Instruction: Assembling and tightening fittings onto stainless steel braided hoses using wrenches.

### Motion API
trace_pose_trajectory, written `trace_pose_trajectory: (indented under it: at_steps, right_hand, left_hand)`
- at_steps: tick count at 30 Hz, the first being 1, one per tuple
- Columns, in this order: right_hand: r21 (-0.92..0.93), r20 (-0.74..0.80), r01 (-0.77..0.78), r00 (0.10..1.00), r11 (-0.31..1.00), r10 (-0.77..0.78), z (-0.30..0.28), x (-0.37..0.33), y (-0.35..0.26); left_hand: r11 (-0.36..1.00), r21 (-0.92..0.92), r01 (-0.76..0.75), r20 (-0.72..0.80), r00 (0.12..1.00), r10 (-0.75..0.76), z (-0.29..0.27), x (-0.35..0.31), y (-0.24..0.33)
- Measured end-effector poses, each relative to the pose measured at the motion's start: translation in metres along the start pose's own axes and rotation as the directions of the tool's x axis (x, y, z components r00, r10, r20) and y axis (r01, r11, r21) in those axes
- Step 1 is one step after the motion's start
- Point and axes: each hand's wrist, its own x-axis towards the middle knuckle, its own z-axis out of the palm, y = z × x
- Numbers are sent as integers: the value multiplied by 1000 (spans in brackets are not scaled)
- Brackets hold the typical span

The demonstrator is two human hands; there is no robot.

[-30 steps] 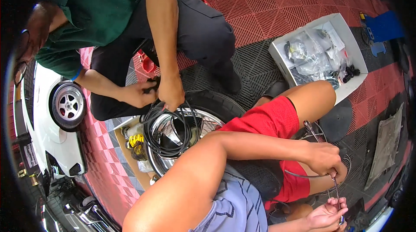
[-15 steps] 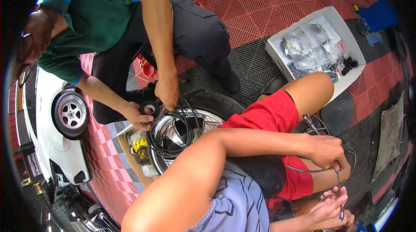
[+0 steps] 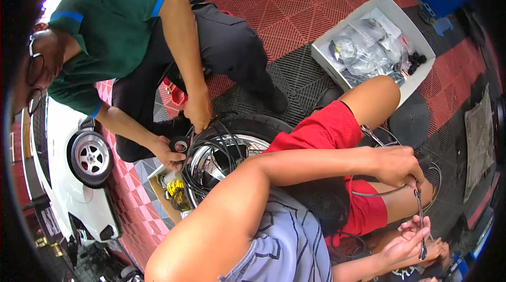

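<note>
A shiny metal wrench (image 3: 420,212) hangs between my hands at the right. My left hand (image 3: 396,166) is closed, its fingertips pinching around the wrench's upper end. My right hand (image 3: 405,241) is below, palm up, with curled fingers and thumb against the wrench's lower shaft. A second shiny tool (image 3: 373,135) runs up behind my left hand; how it is held is hidden. A grey hose (image 3: 369,194) passes beneath my left hand beside my knee. Across from me, a co-worker in a green shirt holds a black tape roll (image 3: 181,146) and a bundle of black cable (image 3: 224,150).
A spoked wheel with its tyre (image 3: 266,122) lies between us. A white box (image 3: 322,60) of plastic bags and parts stands at the upper right, above a round black disc (image 3: 409,119). A cardboard box (image 3: 156,182) sits left of the wheel. A white car (image 3: 66,161) is at the far left.
The view has shifted slightly. My hands and the wrench appear a little further right, and the wrench's tilt differs slightly. The co-worker still holds the tape roll and cable.
</note>
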Motion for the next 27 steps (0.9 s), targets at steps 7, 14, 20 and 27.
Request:
trace_pose_trajectory:
  at_steps: [7,14,20,27]
  right_hand:
    - [-353,-106,44,991,935,-87,-33,-21,-3]
    - [-249,166,419,907,873,-387,38,-51,-4]
    - [-399,80,564,807,723,-585,56,-53,6]
    - [-509,118,595,764,622,-635,57,-43,13]
  left_hand:
    - [993,21,120,136,983,-122,7,22,-5]
    - [908,143,394,105,906,-410,-17,12,1]
    - [912,101,396,165,898,-408,-6,24,-3]
    - [884,124,451,174,867,-467,-4,28,-4]
